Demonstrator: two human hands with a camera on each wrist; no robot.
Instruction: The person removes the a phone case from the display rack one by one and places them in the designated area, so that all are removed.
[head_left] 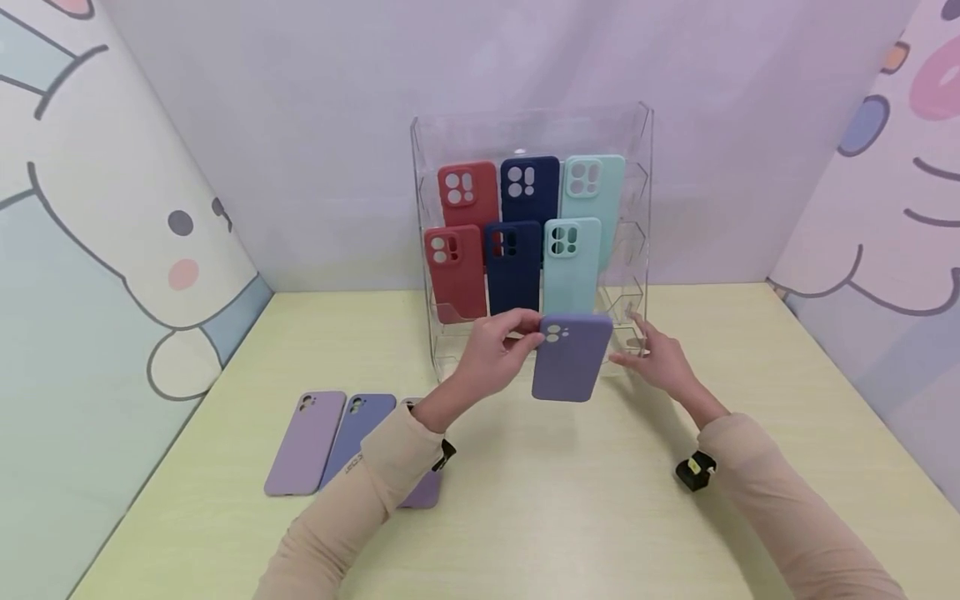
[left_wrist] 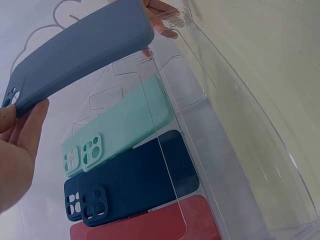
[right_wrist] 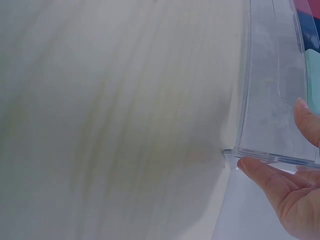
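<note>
My left hand (head_left: 491,354) pinches a purple phone case (head_left: 573,362) by the upper corner near its camera holes. The case hangs upright in front of a clear acrylic display rack (head_left: 532,129), apart from the table; in the left wrist view it looks blue-grey. At the rack's lower right side is my right hand (head_left: 663,358). In the right wrist view its thumb and fingers hold the rack's side panel from both faces. Red (head_left: 459,287), navy (head_left: 514,279) and mint (head_left: 573,279) phone cases stand in the rack in two staggered rows.
On the table to the left lie a lilac phone case (head_left: 306,446), a blue-violet one (head_left: 369,421) and a purple one (head_left: 423,493), the latter two partly hidden by my left sleeve. Printed cartoon panels (head_left: 180,275) flank the light wooden table (head_left: 585,517).
</note>
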